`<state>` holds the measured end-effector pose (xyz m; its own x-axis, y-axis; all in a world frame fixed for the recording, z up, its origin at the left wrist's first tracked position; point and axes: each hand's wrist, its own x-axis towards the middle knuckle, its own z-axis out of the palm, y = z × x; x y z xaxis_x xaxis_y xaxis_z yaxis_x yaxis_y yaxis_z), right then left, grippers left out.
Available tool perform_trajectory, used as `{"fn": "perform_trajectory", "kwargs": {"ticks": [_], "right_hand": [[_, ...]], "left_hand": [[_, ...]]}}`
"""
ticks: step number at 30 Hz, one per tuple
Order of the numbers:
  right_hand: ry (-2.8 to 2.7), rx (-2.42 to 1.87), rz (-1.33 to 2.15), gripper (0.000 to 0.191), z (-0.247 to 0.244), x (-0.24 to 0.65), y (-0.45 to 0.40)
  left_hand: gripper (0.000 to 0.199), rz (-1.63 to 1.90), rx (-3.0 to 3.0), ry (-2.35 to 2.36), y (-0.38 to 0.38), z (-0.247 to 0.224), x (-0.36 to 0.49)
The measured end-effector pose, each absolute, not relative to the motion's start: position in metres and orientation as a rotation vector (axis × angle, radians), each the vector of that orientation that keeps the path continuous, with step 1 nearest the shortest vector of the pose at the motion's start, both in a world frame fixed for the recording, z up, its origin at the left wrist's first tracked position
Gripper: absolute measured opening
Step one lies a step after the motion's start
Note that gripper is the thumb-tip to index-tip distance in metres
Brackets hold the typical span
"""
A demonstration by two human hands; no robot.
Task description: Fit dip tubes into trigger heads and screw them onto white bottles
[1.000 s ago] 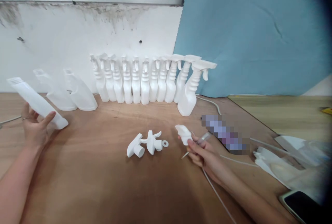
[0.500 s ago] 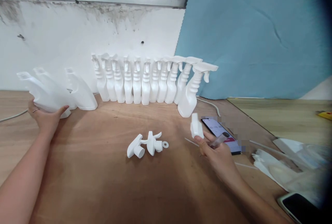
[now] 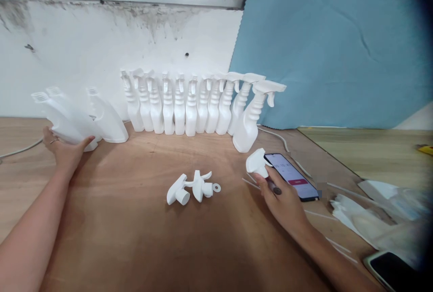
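My left hand (image 3: 67, 150) is wrapped round the lower part of a white open-necked bottle (image 3: 62, 123) at the left, where two more such bottles stand close by. In my right hand (image 3: 282, 197) is a white spray head (image 3: 256, 162), pinched by the fingers, along with a dark-tipped pen-like item (image 3: 274, 187). Two loose spray heads (image 3: 177, 190) (image 3: 202, 187) lie on the table between the hands. Several white bottles with spray heads (image 3: 191, 114) stand in a row along the wall.
A lit phone (image 3: 292, 177) lies beside my right hand. Clear plastic bags (image 3: 375, 215) and a second, dark-screened phone (image 3: 390, 269) are at the right. Thin white tubes (image 3: 320, 214) and a cable (image 3: 275, 135) lie on the wooden table (image 3: 142, 242).
The held bottle and my left hand have shifted slightly right. In my right hand the spray head has turned, so its side and trigger now show, and the pen-like item points differently.
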<state>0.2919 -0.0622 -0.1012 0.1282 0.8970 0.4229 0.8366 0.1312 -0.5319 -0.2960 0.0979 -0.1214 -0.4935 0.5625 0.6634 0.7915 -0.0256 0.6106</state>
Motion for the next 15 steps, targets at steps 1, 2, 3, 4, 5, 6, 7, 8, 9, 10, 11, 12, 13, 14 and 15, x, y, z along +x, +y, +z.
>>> {"fn": "perform_trajectory", "kwargs": {"ticks": [1, 2, 3, 4, 5, 6, 7, 8, 9, 10, 11, 12, 13, 14, 15], "right_hand": [[-1.738, -1.67, 0.075, 0.036, -0.103, 0.294, -0.061], [-1.777, -1.641, 0.042, 0.036, -0.105, 0.295, -0.06], [-1.808, -1.607, 0.009, 0.036, -0.106, 0.296, -0.059], [-1.829, -1.572, -0.023, 0.035, -0.107, 0.296, -0.058], [-1.847, -1.537, -0.05, 0.035, -0.107, 0.296, -0.058], [-1.862, -1.506, -0.071, 0.033, -0.107, 0.295, -0.057], [-1.873, -1.479, -0.088, 0.032, -0.106, 0.294, -0.057], [-1.877, -1.455, -0.103, 0.032, -0.106, 0.293, -0.057], [-1.88, -1.433, -0.113, 0.032, -0.107, 0.291, -0.058], [-1.88, -1.412, -0.114, 0.032, -0.108, 0.29, -0.058], [-1.877, -1.396, -0.112, 0.032, -0.109, 0.288, -0.058], [-1.875, -1.383, -0.113, 0.032, -0.11, 0.287, -0.059], [-1.879, -1.372, -0.115, 0.031, -0.112, 0.286, -0.059], [-1.889, -1.365, -0.117, 0.029, -0.113, 0.284, -0.06], [-1.904, -1.361, -0.121, 0.028, -0.115, 0.283, -0.06]], "left_hand": [[0.119, -1.52, -1.414, -2.014, 0.095, -0.119, -0.294], [0.114, -1.508, -1.38, -1.992, 0.092, -0.116, -0.292], [0.105, -1.493, -1.351, -1.962, 0.088, -0.112, -0.288], [0.092, -1.47, -1.346, -1.93, 0.084, -0.109, -0.283], [0.078, -1.44, -1.367, -1.897, 0.079, -0.107, -0.277], [0.064, -1.4, -1.413, -1.867, 0.075, -0.105, -0.269], [0.051, -1.35, -1.494, -1.84, 0.071, -0.104, -0.259], [0.039, -1.286, -1.613, -1.816, 0.068, -0.104, -0.247], [0.031, -1.218, -1.742, -1.791, 0.066, -0.105, -0.234], [0.029, -1.134, -1.896, -1.769, 0.065, -0.107, -0.221], [0.03, -1.043, -2.043, -1.747, 0.066, -0.109, -0.208], [0.031, -0.947, -2.177, -1.727, 0.067, -0.111, -0.195], [0.034, -0.857, -2.276, -1.715, 0.07, -0.113, -0.184], [0.037, -0.789, -2.332, -1.715, 0.073, -0.115, -0.175], [0.041, -0.737, -2.361, -1.727, 0.076, -0.116, -0.169]]}}
